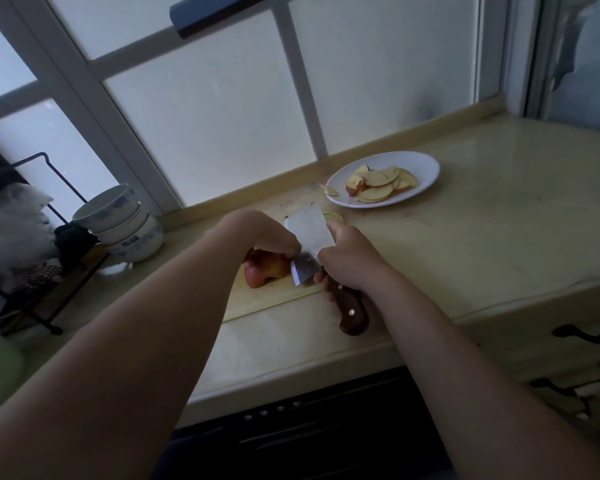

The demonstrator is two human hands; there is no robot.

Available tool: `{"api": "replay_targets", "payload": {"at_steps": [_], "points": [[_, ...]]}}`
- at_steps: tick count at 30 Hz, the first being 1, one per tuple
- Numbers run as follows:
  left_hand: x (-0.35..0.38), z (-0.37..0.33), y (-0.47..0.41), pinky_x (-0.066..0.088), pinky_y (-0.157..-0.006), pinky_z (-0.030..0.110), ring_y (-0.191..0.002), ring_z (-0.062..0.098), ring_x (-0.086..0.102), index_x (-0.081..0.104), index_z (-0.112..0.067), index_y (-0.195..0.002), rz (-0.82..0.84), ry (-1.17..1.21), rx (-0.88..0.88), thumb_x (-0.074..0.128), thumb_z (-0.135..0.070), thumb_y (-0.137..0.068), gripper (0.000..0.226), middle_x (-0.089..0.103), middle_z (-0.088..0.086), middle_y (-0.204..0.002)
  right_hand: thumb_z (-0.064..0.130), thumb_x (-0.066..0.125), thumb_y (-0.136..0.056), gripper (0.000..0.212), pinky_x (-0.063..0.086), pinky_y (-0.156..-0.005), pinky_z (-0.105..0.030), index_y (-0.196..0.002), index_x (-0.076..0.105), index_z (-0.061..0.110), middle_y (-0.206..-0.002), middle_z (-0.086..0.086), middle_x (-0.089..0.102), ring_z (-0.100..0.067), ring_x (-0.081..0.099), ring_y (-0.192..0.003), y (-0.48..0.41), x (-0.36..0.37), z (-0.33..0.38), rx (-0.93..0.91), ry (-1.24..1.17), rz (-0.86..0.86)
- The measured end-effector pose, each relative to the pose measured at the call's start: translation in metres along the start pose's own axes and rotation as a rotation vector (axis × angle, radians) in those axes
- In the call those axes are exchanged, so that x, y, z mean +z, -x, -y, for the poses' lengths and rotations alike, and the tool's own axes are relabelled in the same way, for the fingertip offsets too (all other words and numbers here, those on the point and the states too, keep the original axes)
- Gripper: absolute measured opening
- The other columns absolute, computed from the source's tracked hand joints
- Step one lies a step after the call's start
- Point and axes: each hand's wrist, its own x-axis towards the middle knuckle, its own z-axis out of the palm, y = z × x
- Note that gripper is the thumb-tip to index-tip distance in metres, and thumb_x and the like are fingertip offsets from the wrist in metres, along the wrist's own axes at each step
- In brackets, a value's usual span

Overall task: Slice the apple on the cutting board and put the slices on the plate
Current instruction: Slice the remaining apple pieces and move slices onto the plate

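Left hand (pixel 262 233): holding red-yellow apple chunk (pixel 264 269) on pale wooden cutting board (pixel 257 304)
Right hand (pixel 349 259): gripping brown-handled steel cleaver (pixel 309 232)

- A single view, from a camera worn on the person's head, looks forward and down along both forearms.
- It faces a pale counter (pixel 482 254) backed by a frosted window (pixel 222 116), which fills the upper half of the frame.
- At the centre and close in, the left hand (pixel 257 230) and right hand (pixel 350 258) meet over the cutting board (pixel 257 301), with the apple (pixel 264 268) and knife (pixel 309 233).
- The plate (pixel 426 168) sits farther off, up and to the right, and the stacked bowls (pixel 125 223) are at the left.
- The wide lens bends the straight lines near the edges, and the dim lower right corner perhaps shows drawer fronts (pixel 551 344).
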Motion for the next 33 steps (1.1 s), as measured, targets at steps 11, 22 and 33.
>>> {"api": "replay_targets", "payload": {"at_steps": [11,22,33], "points": [[0.0017,-0.0008,-0.0008,0.037,-0.055,0.026,-0.055,0.023,0.045,0.051,-0.012,-0.089,0.001,-0.019,-0.007,0.045,-0.035,-0.099,0.025,0.051,0.009,-0.074,0.018,0.045,-0.074,0.085,0.060,-0.077,-0.042,-0.158,0.035,0.025,-0.138,-0.019,0.061,-0.025,0.061,-0.093,0.0012,-0.0002,0.0001,-0.003,-0.028,-0.022],[0.0010,0.0007,-0.0016,0.037,-0.051,0.022,-0.046,0.020,0.044,0.052,-0.013,-0.086,-0.008,0.012,-0.004,0.046,-0.033,-0.098,0.024,0.051,0.006,-0.061,0.008,0.046,-0.086,0.076,0.053,-0.055,-0.029,-0.160,0.033,0.026,-0.128,-0.015,0.063,-0.016,0.067,-0.069,0.0017,-0.0022,-0.0002,-0.027,-0.033,-0.013],[0.0038,0.0071,-0.0011,0.034,-0.049,0.021,-0.025,0.017,0.037,0.050,-0.013,-0.081,-0.067,0.029,0.020,0.048,-0.037,-0.097,0.029,0.044,-0.001,-0.034,0.005,0.043,-0.087,0.078,0.053,-0.050,-0.027,-0.161,0.029,0.027,-0.108,-0.009,0.068,-0.008,0.065,-0.048,0.0087,-0.0035,0.0050,-0.023,-0.019,0.000]]}}
